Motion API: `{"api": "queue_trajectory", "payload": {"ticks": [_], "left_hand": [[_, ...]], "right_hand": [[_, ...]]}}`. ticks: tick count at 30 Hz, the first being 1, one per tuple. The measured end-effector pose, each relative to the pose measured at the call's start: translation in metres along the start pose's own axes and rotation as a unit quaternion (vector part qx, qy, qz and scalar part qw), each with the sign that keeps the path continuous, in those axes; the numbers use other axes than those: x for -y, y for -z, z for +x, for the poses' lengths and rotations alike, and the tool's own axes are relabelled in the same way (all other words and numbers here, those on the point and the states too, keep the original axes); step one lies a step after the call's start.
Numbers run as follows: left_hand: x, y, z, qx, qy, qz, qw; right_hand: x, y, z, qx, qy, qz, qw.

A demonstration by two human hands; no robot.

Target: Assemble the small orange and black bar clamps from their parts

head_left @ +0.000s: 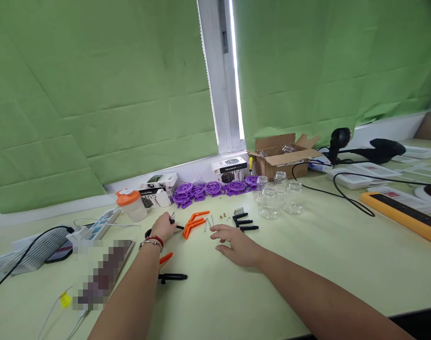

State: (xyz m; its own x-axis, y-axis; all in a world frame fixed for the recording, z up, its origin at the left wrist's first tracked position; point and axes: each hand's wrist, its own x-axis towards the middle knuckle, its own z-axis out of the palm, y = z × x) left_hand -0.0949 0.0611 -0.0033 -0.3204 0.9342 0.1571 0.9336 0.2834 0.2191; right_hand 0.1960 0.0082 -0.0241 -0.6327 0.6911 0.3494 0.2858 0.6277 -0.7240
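Note:
My left hand (164, 227) is closed, fingers curled down at the table beside the orange parts. Black pieces (180, 227) and a small silver tip stick out around its fingers; its grip is mostly hidden. My right hand (238, 244) is open and holds nothing, its fingertips just short of some thin metal pins (206, 225). Bent orange plastic parts (193, 225) lie between the hands. Beyond the right hand are black plastic pieces (249, 228), a row of small springs (238, 211) and tiny brass bits (224, 215). Below my left wrist lie another orange part (166, 258) and a black part (173, 277).
Purple round plastic parts (213, 189) line the back, beside printed boxes (155, 197). Glass jars (268, 203) stand before an open cardboard box (282, 163). An orange-lidded cup (131, 205), a power strip (104, 223) and cables are left; a black cable (346, 193) runs right.

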Motion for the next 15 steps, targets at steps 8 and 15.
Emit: {"api": "queue_trajectory", "payload": {"ticks": [8, 15], "left_hand": [[0.007, 0.049, -0.030, 0.054, -0.037, 0.036, 0.997], [0.031, 0.057, -0.100, 0.209, -0.029, -0.066, 0.975]], "right_hand": [[0.000, 0.001, -0.001, 0.017, -0.004, 0.008, 1.000], [-0.001, -0.001, 0.000, 0.040, -0.007, 0.044, 0.998]]}}
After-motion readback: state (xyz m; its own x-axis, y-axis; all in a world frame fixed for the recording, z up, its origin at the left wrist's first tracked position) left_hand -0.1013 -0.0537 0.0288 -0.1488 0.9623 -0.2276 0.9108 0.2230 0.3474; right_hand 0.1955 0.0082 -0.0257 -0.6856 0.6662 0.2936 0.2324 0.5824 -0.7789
